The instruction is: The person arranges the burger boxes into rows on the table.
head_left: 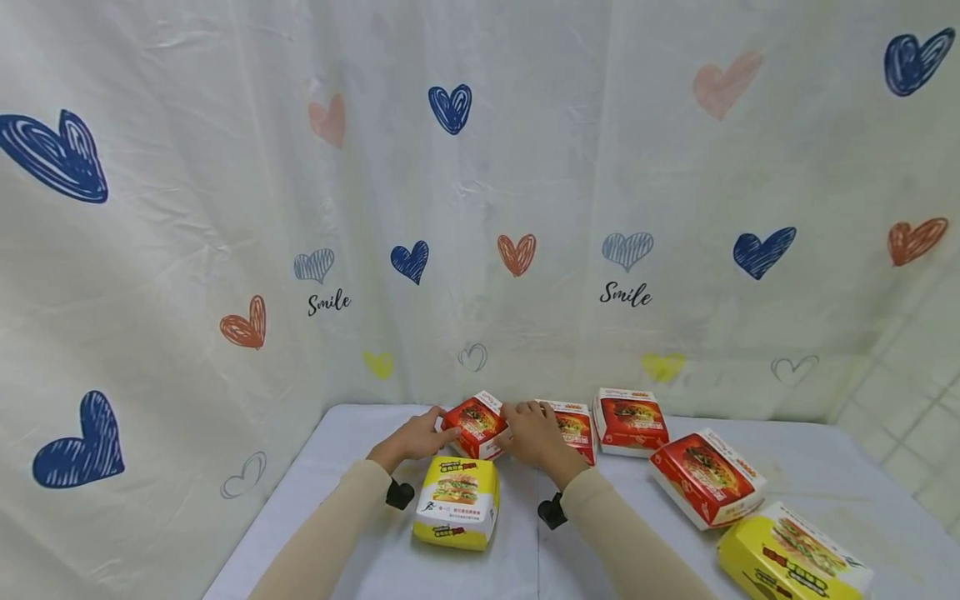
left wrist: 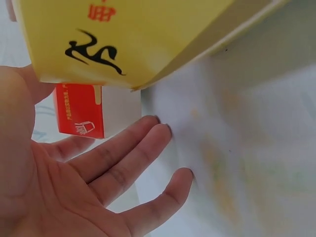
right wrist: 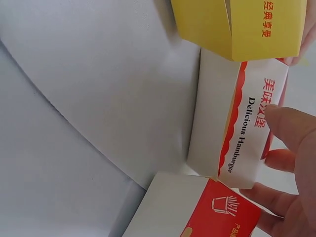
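Note:
In the head view both my hands are at a red-and-white hamburger box (head_left: 476, 425) at the back of the table. My left hand (head_left: 417, 437) holds its left corner, thumb across the near side. Its other fingers are spread in the left wrist view, some with tips at the tabletop. My right hand (head_left: 534, 432) grips the right side; the right wrist view shows the thumb (right wrist: 284, 123) on the white panel. Directly in front of it stands a yellow-and-white hamburger box (head_left: 456, 504), hiding part of the red one. Another red box (head_left: 576, 427) is partly behind my right hand.
To the right stand two more red boxes, one at the back (head_left: 632, 422) and one closer (head_left: 708, 479). A second yellow box (head_left: 795, 554) lies at the front right. Behind the white-covered table (head_left: 360, 425) hangs a curtain (head_left: 555, 183) printed with hearts.

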Available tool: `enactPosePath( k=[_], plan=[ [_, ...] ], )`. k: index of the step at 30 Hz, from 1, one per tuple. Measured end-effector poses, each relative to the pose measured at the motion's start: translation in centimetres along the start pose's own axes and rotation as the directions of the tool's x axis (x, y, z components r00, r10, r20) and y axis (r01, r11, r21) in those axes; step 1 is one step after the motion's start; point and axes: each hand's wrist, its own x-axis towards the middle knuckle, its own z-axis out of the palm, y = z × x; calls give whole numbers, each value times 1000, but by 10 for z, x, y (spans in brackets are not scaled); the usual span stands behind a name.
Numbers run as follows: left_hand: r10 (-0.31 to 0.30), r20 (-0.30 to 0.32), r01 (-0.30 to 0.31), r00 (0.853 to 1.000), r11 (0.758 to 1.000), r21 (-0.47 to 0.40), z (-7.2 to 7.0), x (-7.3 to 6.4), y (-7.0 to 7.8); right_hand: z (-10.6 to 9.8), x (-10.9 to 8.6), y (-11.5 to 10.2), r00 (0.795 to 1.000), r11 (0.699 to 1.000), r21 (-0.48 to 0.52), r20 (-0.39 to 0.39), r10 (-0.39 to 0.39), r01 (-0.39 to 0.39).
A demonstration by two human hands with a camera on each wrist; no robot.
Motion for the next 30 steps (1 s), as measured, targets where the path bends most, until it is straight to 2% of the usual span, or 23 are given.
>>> enactPosePath(
  k=[9, 24, 30],
  plan=[
    [-12, -44, 13, 999, 1000, 7, 6, 3, -2, 8, -3, -4, 999, 1000, 15, -28, 23, -23],
    [13, -21, -14, 1000, 999, -43, 9, 3, -7, 7, -7, -9, 999, 1000, -22, -39, 18, -18],
    [-24, -13, 22, 1000, 996, -92, 7, -1, -5, 8, -6, -9, 999, 999, -38, -45, 13, -15]
  ],
)
